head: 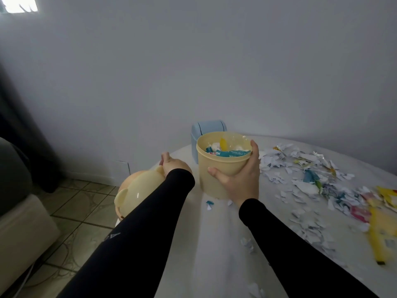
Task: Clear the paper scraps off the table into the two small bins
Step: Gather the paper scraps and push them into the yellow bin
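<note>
Surface [214,244] first: it is white, and most of its right side is covered with scraps [305,181], a wide litter of white, blue, pink and yellow paper running from the far middle down to the near right edge. A few stray bits also lie near, between your sleeves. So the bulk of the clearing is left, as I judge it.

Next, the yellow bin [221,166]: it sits at the far left part of the surface, lid off, and you can see paper inside it reaching close to the rim. That much is done. Your right hand [240,179] grips its side, fingers curled round the front wall and thumb up at the rim.

Behind it, touching or just beside, stands the blue bin [209,131], its flap down; what is inside is hidden.

The lid [137,190], domed with small ears, hangs off the left edge of the surface. Your left hand [171,165] holds it from above, though the exact finger grip is hard to make out.

With the yellow bin nearly full, you will likely need the blue one for much of the rest.
</note>
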### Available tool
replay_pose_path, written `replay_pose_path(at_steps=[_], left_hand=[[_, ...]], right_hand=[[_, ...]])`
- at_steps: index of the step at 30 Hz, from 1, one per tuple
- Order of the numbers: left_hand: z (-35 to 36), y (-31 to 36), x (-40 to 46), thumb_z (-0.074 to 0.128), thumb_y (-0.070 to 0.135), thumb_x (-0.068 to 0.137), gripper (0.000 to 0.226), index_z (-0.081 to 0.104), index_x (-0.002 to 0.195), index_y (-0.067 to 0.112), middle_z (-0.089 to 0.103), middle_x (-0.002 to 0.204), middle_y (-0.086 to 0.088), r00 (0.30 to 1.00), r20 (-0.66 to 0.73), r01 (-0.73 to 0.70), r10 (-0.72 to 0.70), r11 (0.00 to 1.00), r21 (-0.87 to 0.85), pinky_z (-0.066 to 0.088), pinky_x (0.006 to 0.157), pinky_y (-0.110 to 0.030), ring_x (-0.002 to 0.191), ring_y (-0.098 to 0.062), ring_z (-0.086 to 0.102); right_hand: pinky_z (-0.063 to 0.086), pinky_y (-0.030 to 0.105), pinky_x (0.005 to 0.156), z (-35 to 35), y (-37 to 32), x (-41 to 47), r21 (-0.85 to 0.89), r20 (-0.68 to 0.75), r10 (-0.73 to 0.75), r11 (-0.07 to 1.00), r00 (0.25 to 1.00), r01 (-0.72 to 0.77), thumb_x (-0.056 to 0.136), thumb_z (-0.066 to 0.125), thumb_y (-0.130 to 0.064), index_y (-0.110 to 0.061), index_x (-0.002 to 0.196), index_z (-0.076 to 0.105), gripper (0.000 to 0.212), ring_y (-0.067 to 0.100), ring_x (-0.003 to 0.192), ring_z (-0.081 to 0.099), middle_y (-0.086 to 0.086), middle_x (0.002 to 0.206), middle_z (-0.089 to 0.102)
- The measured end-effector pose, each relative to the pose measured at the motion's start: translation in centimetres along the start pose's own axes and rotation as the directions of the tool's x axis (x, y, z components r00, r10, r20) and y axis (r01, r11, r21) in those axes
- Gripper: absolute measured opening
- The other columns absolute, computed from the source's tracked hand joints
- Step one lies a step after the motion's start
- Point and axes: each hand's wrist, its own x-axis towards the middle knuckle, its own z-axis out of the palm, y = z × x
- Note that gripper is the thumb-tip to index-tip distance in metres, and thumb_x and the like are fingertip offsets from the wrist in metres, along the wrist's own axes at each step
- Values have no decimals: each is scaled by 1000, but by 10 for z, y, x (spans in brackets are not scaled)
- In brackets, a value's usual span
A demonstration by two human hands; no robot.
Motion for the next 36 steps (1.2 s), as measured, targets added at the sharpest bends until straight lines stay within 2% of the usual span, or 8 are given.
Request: replay_pose_path(at_steps=[6,10,13,17,21,27,34,36], left_hand=[[-3,9,-1,37,15,90,23,58,100,14,61,95,-12,1000,13,28,-27,995,-100,17,107,-48,107,-31,51],[-2,13,-2,35,19,94,43,46,133,4,41,141,-21,996,32,89,-84,968,-233,18,112,-48,130,-38,35],[0,14,0,34,21,98,54,23,145,-3,18,154,-23,992,90,113,-85,919,-379,20,114,-47,138,-41,25],[1,16,-1,40,20,95,45,41,138,6,39,145,-17,994,85,107,-76,877,-468,35,105,-44,126,-35,45],[0,13,-8,45,14,91,24,61,108,8,60,116,-10,998,64,59,-24,779,-625,44,82,-36,109,-29,55],[-2,15,-25,39,18,98,26,58,111,5,57,107,-9,999,-8,-41,53,649,-759,42,91,-32,110,-28,56],[-1,13,-52,39,16,98,27,59,111,3,61,116,-13,981,-146,-193,126,676,-711,45,87,-29,107,-27,59],[-9,4,-56,40,14,97,28,58,115,2,61,118,-14,978,-188,-202,90,625,-754,45,89,-30,110,-28,58]], right_hand=[[39,44,105,8,-1,-3,-36,-33,-14,999,999,13,47,85,-51,-29,145,19,120,20,129,40,-3,144,39],[39,46,106,10,-1,-4,-56,-31,-14,998,999,12,47,83,-56,-31,144,18,121,21,131,39,-3,145,37],[39,43,106,9,-1,-4,-62,-19,-16,998,1000,15,48,85,-53,-31,144,17,120,19,130,39,-4,144,37],[41,42,105,7,0,-4,-69,-16,-25,997,1000,23,49,85,-53,-31,144,18,119,19,129,40,-4,144,38],[41,43,104,7,0,-4,-73,-23,-26,997,999,24,50,86,-52,-30,144,19,118,20,130,40,-3,144,38],[43,44,102,3,3,-4,-100,-29,-35,994,999,32,50,84,-56,-28,144,20,118,22,128,43,-1,144,39],[42,46,103,1,1,-4,-78,-14,-27,997,1000,25,48,86,-54,-27,144,21,119,22,129,43,0,144,40],[42,45,104,0,-1,-5,-62,1,-15,998,1000,15,47,86,-55,-28,144,21,119,21,129,42,-1,144,39]])
